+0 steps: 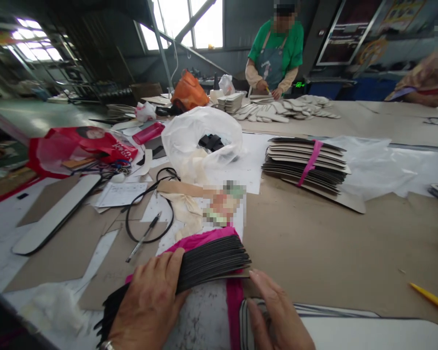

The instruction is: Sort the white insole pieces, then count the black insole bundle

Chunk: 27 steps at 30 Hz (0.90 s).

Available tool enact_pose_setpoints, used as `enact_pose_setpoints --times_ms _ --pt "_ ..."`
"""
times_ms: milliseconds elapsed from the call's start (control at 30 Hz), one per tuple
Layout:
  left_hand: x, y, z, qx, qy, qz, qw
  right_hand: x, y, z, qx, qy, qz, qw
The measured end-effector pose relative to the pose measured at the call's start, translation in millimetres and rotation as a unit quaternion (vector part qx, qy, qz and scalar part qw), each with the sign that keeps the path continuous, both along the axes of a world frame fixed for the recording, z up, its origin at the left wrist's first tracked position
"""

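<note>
A stack of thin black, sole-shaped sheets (213, 262) lies aslant in front of me, with one paler sheet at its underside. My left hand (151, 291) is wrapped over the middle of this stack, fingers on top and thumb at the near side. Bright pink cloth (204, 239) shows behind the stack, and a pink strip (234, 311) runs down toward me from beneath it. Beside the stack's right end is my right hand (277, 311), thumb and fingers apart, fingertips close to the lowest sheet. White dark-edged sheets (372, 333) lie partly behind that hand.
A bundle of similar sheets (306, 165) tied with pink ribbon lies farther back. A white plastic bag (204, 131), a pen (144, 238), a black cord (127, 221) and a red bag (76, 150) are on the left. A yellow pencil-like object (430, 299) lies right. A co-worker (277, 53) stands across the table.
</note>
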<state>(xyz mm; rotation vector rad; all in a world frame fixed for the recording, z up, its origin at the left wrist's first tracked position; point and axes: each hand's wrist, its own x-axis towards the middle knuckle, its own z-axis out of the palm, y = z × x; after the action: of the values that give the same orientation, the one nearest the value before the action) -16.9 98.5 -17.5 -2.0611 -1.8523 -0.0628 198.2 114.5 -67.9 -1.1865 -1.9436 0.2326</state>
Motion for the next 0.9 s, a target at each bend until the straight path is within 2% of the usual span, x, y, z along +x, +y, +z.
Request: enact_pose_setpoints --times_ms 233,367,533,667,900 --pt "-6.5 -3.0 -6.4 -0.005 0.024 -0.011 1.000 -6.1 9.0 -3.0 -0.029 -0.016 0.005 0.999" --pt "-9.1 -4.5 -8.3 -0.007 0.031 -0.015 0.999 -3.0 12.3 -4.8 -0.026 -0.010 0.011 1.000" --pt "-8.2 -2.5 -8.1 -0.010 0.031 -0.015 0.999 2.0 20.7 1.1 0.004 -0.034 0.044 0.998" --pt "-7.7 -2.2 -7.5 -0.010 0.027 -0.015 0.999 -1.3 20.7 1.4 -0.021 -0.005 0.018 1.000" --pt "-7.4 -0.6 -6.0 -0.022 0.029 -0.003 0.999 -3.8 15.7 -12.6 -0.015 0.015 -0.002 1.000"
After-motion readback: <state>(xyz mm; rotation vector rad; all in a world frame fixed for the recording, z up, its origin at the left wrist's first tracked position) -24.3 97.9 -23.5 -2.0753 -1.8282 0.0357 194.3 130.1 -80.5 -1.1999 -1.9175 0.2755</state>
